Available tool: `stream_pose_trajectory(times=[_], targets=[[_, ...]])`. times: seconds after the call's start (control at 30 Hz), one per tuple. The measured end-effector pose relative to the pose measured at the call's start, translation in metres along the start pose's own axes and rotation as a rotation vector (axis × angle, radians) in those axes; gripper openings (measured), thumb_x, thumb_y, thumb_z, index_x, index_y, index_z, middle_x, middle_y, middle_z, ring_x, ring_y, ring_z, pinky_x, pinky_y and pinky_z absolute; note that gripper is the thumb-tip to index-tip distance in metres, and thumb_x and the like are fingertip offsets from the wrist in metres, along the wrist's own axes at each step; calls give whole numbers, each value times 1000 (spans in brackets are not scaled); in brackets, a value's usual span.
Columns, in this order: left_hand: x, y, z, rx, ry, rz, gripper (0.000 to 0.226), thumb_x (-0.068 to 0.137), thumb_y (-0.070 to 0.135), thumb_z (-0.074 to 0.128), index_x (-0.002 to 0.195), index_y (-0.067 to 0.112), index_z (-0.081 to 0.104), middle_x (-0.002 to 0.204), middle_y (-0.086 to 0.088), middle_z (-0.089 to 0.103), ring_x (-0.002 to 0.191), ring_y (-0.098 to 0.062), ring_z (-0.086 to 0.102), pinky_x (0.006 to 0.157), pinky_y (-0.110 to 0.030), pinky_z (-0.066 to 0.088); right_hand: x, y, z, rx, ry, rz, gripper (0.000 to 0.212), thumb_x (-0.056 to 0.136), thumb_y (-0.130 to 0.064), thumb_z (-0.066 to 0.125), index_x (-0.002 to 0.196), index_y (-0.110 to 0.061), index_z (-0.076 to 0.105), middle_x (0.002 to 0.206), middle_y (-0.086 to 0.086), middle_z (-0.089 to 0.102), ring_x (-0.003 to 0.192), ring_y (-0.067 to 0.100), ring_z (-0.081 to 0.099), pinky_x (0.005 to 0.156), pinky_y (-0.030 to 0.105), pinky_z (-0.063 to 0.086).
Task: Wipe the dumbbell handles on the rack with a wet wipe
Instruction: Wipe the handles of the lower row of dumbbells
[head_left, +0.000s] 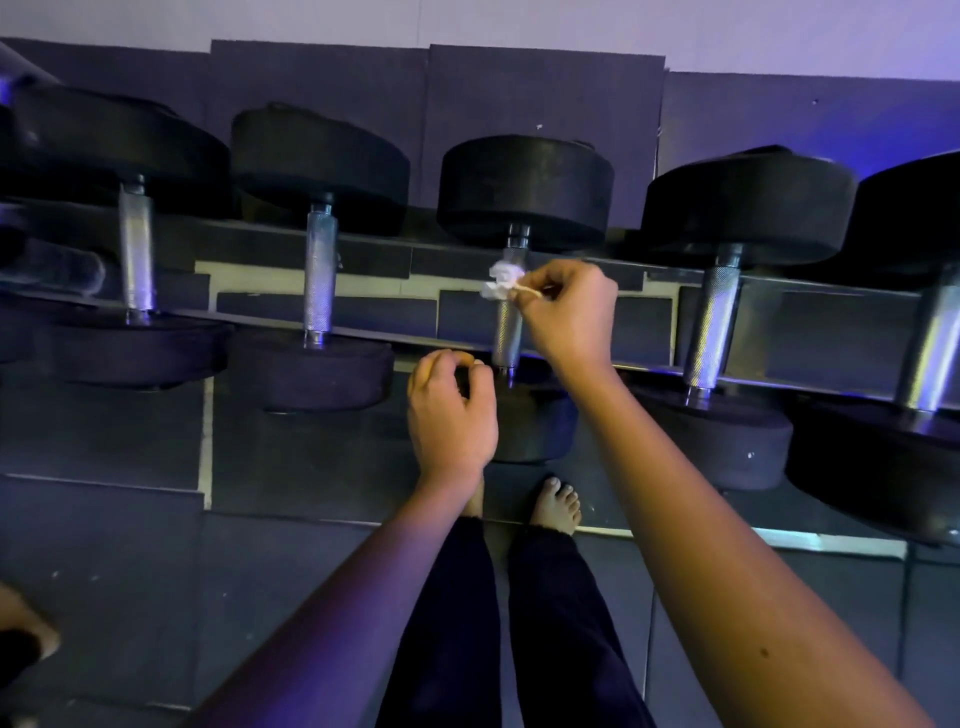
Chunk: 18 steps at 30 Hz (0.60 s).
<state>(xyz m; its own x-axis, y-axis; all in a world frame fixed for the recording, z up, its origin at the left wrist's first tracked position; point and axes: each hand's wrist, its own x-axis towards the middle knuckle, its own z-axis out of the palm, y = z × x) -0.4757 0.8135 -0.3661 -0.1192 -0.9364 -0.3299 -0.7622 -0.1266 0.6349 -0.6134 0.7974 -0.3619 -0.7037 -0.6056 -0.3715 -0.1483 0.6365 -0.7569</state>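
Left hand (449, 410) hangs, fingers loosely curled, beside the middle black rubber dumbbell (524, 187); right hand's (566, 312) fingers pinch a crumpled white wet wipe (496, 283) against its knurled steel handle (508, 332).

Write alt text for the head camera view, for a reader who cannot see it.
The right hand pinches a crumpled white wet wipe at the handle of the middle dumbbell on a rack. The left hand hovers nearby, fingers loosely curled, holding nothing. Other dumbbells flank it.
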Motion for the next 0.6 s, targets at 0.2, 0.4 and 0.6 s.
stream_pose_trajectory(times=[0.2,0.4,0.6], targets=[[0,0,0,-21,20,20,49,77,44,36,95,14,70,102,0,64,98,-20,58,80,-25,39,-34,19,-6,-125,-188,72,7,74,-10,75,69,-15,72,72,-1,68,72,13,63,70,25,51],[0,-1,0,-23,24,14,46,77,42,37,92,13,71,99,0,64,96,-21,58,79,-25,39,-23,15,-6,19,-52,48,7,77,-8,74,83,-11,77,76,-3,69,67,3,61,65,11,49],[-1,2,-2,-16,-11,-20,33,81,30,44,91,13,70,100,0,62,98,-21,56,78,-25,36,21,-7,2,149,107,55,11,79,-9,71,89,-9,77,80,-1,72,73,6,65,74,18,52]])
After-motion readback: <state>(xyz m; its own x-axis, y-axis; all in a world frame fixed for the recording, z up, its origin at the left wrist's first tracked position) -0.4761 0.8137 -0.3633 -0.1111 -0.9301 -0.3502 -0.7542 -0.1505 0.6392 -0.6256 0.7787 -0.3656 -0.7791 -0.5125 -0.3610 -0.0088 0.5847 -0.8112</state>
